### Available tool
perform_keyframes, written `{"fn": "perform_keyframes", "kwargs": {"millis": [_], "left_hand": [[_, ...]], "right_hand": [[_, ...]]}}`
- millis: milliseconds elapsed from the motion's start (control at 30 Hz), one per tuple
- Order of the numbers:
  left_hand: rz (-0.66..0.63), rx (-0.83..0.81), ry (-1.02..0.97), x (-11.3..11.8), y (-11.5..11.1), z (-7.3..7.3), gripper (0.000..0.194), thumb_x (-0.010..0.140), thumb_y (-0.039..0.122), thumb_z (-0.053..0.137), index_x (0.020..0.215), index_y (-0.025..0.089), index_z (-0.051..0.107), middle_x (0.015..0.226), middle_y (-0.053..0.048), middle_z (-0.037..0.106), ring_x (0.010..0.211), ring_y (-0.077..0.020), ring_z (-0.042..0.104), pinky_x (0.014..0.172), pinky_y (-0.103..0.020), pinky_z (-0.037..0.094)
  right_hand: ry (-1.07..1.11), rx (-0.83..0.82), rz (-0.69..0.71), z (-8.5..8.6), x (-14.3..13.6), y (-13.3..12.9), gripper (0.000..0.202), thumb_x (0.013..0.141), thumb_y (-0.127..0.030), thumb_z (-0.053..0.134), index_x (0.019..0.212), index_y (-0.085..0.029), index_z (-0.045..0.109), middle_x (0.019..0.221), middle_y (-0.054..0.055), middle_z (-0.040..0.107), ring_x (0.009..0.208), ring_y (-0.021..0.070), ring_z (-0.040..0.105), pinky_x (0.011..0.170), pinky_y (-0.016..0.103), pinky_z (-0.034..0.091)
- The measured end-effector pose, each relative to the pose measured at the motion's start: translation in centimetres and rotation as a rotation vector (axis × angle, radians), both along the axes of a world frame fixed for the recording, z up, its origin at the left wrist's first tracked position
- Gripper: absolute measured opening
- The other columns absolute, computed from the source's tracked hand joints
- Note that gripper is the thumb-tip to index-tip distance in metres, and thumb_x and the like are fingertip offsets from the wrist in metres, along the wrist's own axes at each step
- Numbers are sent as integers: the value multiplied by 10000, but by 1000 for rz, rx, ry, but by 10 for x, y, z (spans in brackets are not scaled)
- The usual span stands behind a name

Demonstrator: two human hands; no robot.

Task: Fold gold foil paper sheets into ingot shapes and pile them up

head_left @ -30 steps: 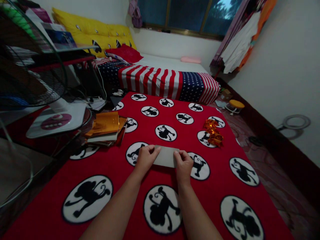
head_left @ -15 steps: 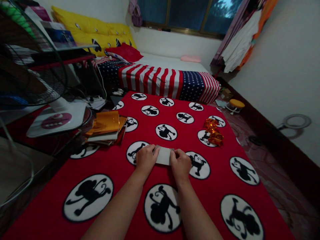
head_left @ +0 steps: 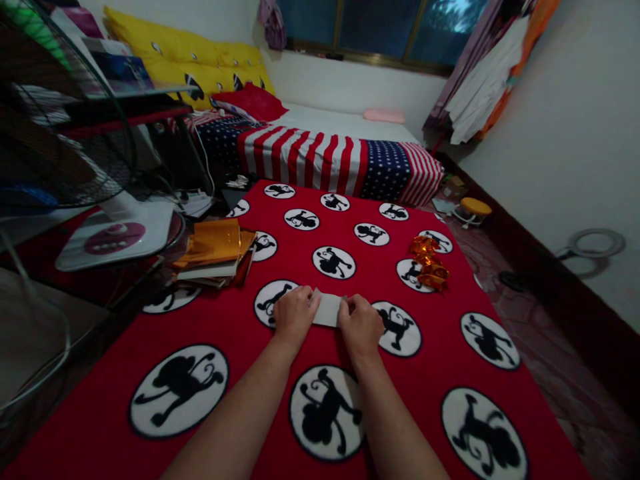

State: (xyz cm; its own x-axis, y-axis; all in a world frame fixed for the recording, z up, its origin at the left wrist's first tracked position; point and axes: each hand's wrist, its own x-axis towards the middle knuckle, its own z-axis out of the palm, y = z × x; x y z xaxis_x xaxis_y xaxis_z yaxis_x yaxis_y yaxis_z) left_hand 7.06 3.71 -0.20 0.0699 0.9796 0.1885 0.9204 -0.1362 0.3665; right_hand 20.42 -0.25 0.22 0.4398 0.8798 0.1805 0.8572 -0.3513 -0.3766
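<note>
Between my two hands is a small pale sheet of paper, its white side facing me. My left hand pinches its left end, thumb on the near face. The right end is gripped by my right hand, fingers curled in behind it. A red blanket printed with black monkeys in white circles spreads below. On its left edge lies a stack of gold foil paper with pale sheets among it. Crumpled shiny gold foil pieces rest on the right side.
A fan and its white base stand at the left. Behind the blanket is a bed with a stars-and-stripes cover. A yellow-topped stool and a ring light are at the right.
The paper's visible strip looks slightly narrower, and its upper corners stick up a little more beside my fingers. Both hands keep their hold. The view has shifted slightly.
</note>
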Motion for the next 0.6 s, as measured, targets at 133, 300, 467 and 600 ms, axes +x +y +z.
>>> {"fn": "perform_keyframes", "kwargs": {"millis": [133, 300, 467, 600], "left_hand": [[4, -7, 13, 1, -1, 1, 277, 883, 427, 523, 762, 216, 658, 762, -27, 701, 695, -186, 634, 538, -278, 239], [2, -14, 34, 0, -2, 1, 253, 887, 420, 529, 779, 220, 642, 785, -19, 699, 716, -187, 644, 540, -281, 256], [24, -78, 5, 1, -4, 5, 195, 883, 420, 555, 901, 232, 606, 791, -9, 693, 733, -193, 650, 550, -272, 280], [50, -70, -32, 2, -4, 9, 263, 847, 399, 622, 1029, 223, 550, 946, -23, 674, 769, -194, 647, 560, -275, 325]], "right_hand": [[-3, -67, -26, 5, 0, 1, 195, 895, -343, 508, 817, -221, 638, 765, 23, 688, 661, 158, 598, 572, 269, 215], [22, -113, -43, 7, 2, 2, 142, 876, -351, 540, 940, -235, 589, 762, 10, 687, 680, 174, 622, 577, 267, 233], [35, -110, -55, 6, 1, 2, 181, 884, -342, 540, 1026, -229, 534, 751, 2, 672, 665, 177, 619, 574, 271, 228], [42, -35, -31, 3, 0, -1, 152, 877, -302, 568, 1001, -221, 534, 828, -3, 662, 679, 155, 604, 576, 271, 232]]}}
